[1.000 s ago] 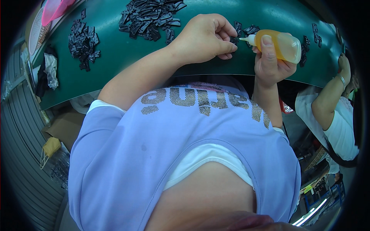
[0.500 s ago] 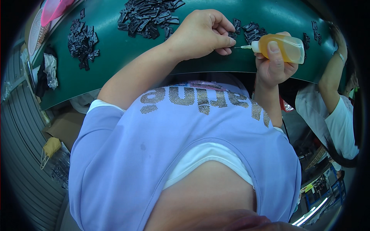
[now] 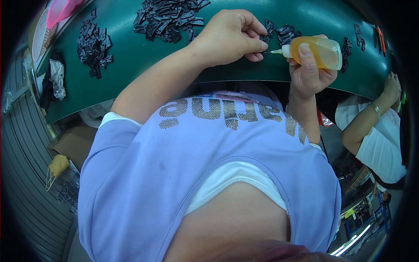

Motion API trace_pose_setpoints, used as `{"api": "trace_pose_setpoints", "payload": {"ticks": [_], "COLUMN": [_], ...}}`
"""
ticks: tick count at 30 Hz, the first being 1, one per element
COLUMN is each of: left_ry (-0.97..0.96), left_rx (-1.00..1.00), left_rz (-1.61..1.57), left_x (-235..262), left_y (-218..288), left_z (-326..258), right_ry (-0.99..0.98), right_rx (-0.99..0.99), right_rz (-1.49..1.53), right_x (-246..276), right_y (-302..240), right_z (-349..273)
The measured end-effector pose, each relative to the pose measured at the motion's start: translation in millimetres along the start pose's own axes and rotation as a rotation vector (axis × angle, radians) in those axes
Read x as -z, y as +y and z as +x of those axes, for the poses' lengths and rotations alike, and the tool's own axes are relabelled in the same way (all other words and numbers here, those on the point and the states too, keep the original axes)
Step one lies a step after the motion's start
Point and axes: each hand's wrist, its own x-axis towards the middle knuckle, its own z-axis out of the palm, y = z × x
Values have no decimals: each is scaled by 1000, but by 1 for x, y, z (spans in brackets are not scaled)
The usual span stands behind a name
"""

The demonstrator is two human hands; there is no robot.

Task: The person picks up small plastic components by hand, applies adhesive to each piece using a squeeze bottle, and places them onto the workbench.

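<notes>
You're at the gluing step: your right hand (image 3: 310,72), nearest you at the bench (image 3: 131,65) edge, is wrapped around the amber bottle (image 3: 316,51), thumb pressed on its side, nozzle pointing left. Just left of the bottle's tip, your left hand (image 3: 229,37) curls down, fingers pinching a small black part (image 3: 263,39). Next calls for a gentle squeeze, I'd judge. Beyond lie black parts (image 3: 168,19).
</notes>
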Motion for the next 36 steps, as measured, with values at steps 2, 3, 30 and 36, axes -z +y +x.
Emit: {"api": "trace_pose_setpoints", "payload": {"ticks": [2, 3, 30, 36], "left_ry": [-3, -3, 552, 414], "left_rx": [0, -5, -141, -333], "left_rz": [-8, -4, 1086, 946], "left_x": [1, 1, 44, 34], "left_y": [-1, 0, -6, 1], "left_z": [1, 1, -75, -63], "right_ry": [-6, -12, 231, 287], "right_rx": [16, 33, -69, -69], "right_rz": [-20, -40, 211, 214], "right_x": [0, 0, 36, 20], "right_y": [3, 4, 5, -7], "right_z": [-1, -1, 2, -3]}}
